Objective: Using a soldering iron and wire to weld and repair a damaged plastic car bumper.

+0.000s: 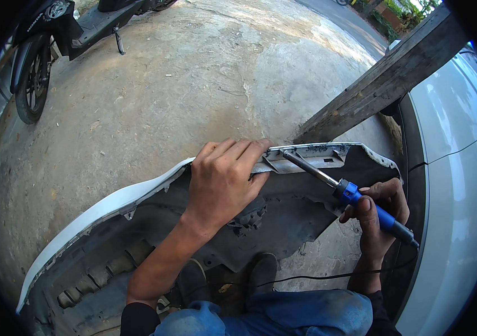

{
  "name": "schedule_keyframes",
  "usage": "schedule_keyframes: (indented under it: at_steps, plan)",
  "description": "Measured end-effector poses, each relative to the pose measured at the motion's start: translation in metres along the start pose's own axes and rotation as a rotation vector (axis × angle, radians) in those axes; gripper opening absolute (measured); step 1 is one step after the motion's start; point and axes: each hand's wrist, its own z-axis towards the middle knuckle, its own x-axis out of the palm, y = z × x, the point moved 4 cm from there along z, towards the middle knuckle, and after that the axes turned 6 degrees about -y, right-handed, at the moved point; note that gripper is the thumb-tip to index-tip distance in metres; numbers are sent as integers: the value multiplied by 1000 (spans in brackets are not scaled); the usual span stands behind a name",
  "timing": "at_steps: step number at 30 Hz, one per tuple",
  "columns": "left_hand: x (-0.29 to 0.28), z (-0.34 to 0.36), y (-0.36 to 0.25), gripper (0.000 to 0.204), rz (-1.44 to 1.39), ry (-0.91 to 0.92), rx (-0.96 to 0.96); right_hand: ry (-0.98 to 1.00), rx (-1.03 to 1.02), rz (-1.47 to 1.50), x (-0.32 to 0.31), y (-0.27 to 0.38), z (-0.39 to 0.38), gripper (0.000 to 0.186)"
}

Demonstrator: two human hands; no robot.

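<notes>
A white car bumper (98, 211), its dark inner side facing me, spans the lower half of the head view. My left hand (221, 179) is closed over its upper edge near the middle, fingertips curled on the flange. In my right hand (377, 215) is a blue-handled soldering iron (312, 171), gripped with its cable trailing down and leftward. The long metal tip reaches the pale flange just right of my left fingers, by dark rough marks; whether it touches cannot be told. My shoes (262, 271) and jeans-clad knees show below.
A black scooter (87, 33) stands at the top left on stained concrete (165, 95). A weathered wooden post (378, 78) slants up behind the bumper's right part. A white car (451, 235) lines the right edge, close beside my right hand. A road (345, 22) shows far back.
</notes>
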Motion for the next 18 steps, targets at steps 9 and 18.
schedule_keyframes:
  at_steps: [9, 18]
  plan:
    - [0, 0, -1, 45, -7, -7, 7, 0, -7, 5, -1, 0, -1, 35]
    - [-1, 0, -1, 45, 3, -6, 1, -11, 0, 2, 1, 1, -1, 35]
